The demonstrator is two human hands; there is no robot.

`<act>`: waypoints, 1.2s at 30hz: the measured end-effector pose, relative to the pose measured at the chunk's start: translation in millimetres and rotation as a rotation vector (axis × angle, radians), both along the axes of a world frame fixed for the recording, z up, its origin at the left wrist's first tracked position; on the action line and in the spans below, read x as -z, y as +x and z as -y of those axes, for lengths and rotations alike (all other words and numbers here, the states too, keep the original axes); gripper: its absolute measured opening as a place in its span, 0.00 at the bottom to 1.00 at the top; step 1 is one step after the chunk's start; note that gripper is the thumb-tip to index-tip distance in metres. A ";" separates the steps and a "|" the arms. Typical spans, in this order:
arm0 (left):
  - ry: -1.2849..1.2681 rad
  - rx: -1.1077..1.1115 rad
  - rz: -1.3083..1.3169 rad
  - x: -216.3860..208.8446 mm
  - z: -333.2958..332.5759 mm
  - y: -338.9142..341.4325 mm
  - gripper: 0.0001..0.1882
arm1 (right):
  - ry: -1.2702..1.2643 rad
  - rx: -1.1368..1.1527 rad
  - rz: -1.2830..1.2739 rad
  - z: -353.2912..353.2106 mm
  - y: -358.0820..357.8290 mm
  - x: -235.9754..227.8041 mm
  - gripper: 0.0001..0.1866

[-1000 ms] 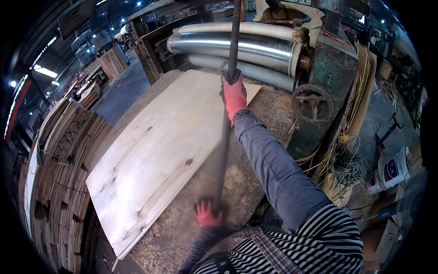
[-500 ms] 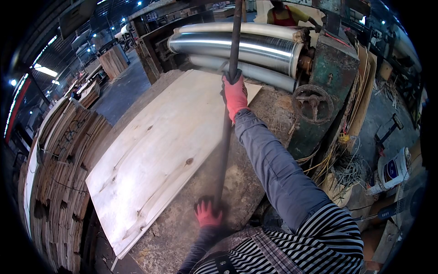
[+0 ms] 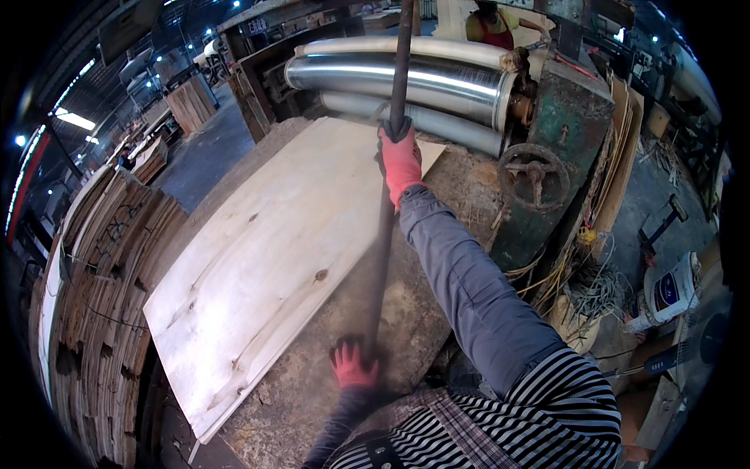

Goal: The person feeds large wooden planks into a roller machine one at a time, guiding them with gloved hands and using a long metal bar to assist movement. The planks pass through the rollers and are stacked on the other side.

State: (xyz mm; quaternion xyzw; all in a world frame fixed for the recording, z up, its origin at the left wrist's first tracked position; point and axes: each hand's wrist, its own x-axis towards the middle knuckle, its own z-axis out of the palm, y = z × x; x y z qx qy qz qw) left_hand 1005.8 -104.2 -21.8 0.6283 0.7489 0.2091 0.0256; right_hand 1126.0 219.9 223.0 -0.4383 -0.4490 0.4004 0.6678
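Head view: glossy steel roller (image 3: 398, 76) beyond the stained brown bench (image 3: 305, 402); rusty round handwheel (image 3: 535, 175) at right. Long dark cylindrical rod (image 3: 383, 238) crosses before the pale, knotted wooden sheet (image 3: 258, 258) lying on the bench. Right hand (image 3: 401, 159), arm extended, closed round rod; left hand (image 3: 354, 367), fingers spread, apparently flat beside its blurred lower end.

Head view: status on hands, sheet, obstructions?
Right hand gripping dark pole. Left hand open, beside pole's lower end. Wood sheet flat on worktable. Pole crosses in front of rollers.
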 end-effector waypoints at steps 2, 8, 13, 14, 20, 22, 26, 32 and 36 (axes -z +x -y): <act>-0.031 -0.021 0.009 1.0 0.1 0.8 0.34 | 0.006 0.028 0.026 -3.4 -0.7 3.7 0.15; -0.042 -0.013 -0.004 2.7 0.2 -1.4 0.34 | -0.004 0.037 0.054 -5.1 -2.0 6.3 0.14; -0.049 -0.025 -0.010 7.0 0.8 -1.8 0.34 | -0.019 0.082 0.092 -9.9 -2.2 8.0 0.15; -0.045 -0.026 -0.012 7.8 0.7 -1.8 0.34 | -0.017 0.088 0.098 -11.9 -2.4 9.5 0.15; -0.038 -0.035 -0.011 5.7 -0.3 -0.8 0.33 | -0.031 -0.005 -0.022 3.8 0.1 -2.9 0.16; -0.019 -0.028 0.007 2.9 0.2 -1.5 0.33 | -0.052 -0.041 -0.067 7.4 -2.0 -5.7 0.16; -0.032 -0.030 -0.005 3.1 2.0 -0.4 0.34 | -0.017 -0.006 -0.055 7.5 -1.8 -3.7 0.15; -0.083 -0.045 0.008 3.9 1.2 -0.3 0.35 | 0.050 0.018 -0.044 -4.8 -1.8 5.2 0.12; -0.057 -0.026 0.014 7.4 0.2 -3.1 0.36 | 0.030 -0.024 -0.122 -1.9 -3.8 2.5 0.10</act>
